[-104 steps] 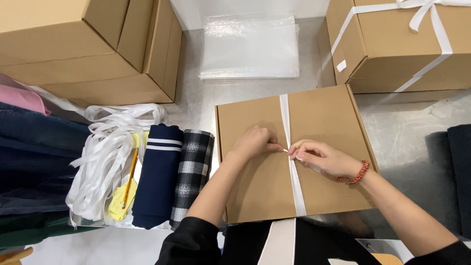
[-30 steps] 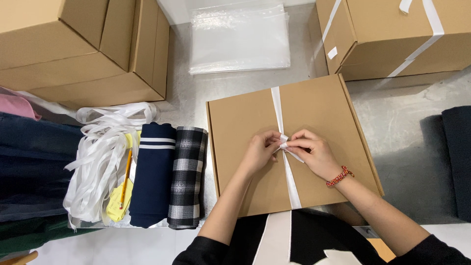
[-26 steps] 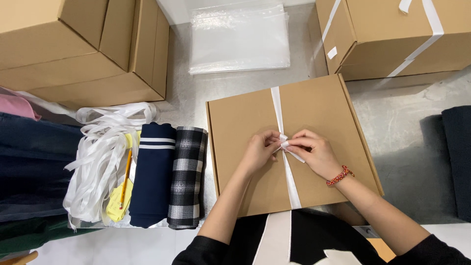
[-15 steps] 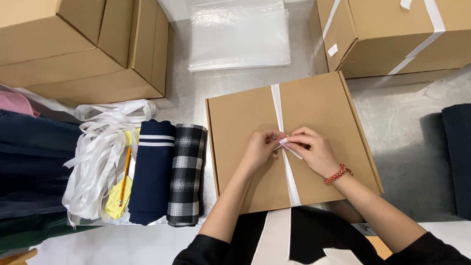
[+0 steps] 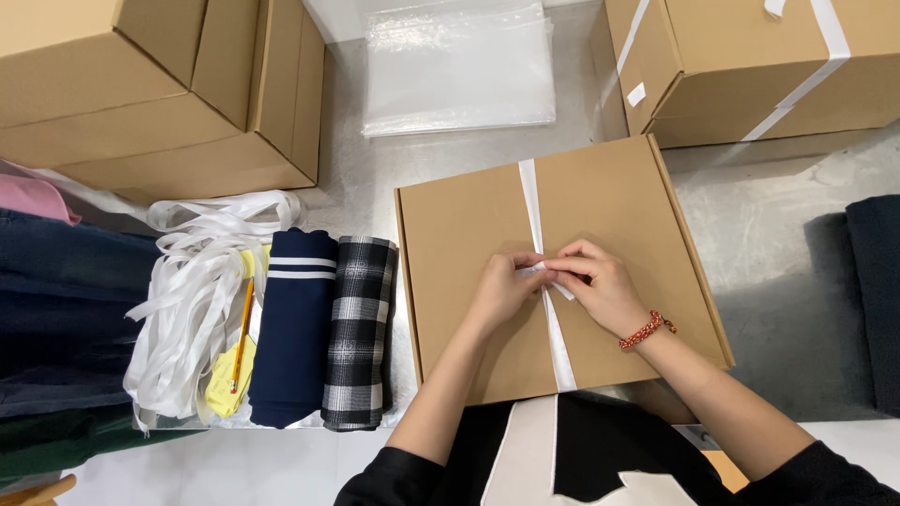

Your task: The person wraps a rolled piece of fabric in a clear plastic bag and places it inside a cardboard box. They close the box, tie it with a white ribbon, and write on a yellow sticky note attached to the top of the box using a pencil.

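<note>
A flat brown cardboard box [image 5: 619,197] lies in front of me with a white ribbon [image 5: 530,201] running down its middle. My left hand [image 5: 502,289] and my right hand [image 5: 595,286] meet over the ribbon at the box's centre, and both pinch it between fingertips. A small loop or fold of ribbon shows between the fingers. My right wrist wears a red beaded bracelet [image 5: 644,330].
Left of the box lie a folded black-and-white plaid cloth [image 5: 359,333], a navy cloth [image 5: 292,328], a pile of white ribbon [image 5: 187,300] and a yellow pencil [image 5: 241,323]. Cardboard boxes [image 5: 159,84] stand at the back left, a ribboned box [image 5: 750,66] back right, clear plastic bags [image 5: 459,66] between.
Earlier my hands held the ribbon ends slightly apart; now they are pressed together over the ribbon. In the last second they have barely moved.
</note>
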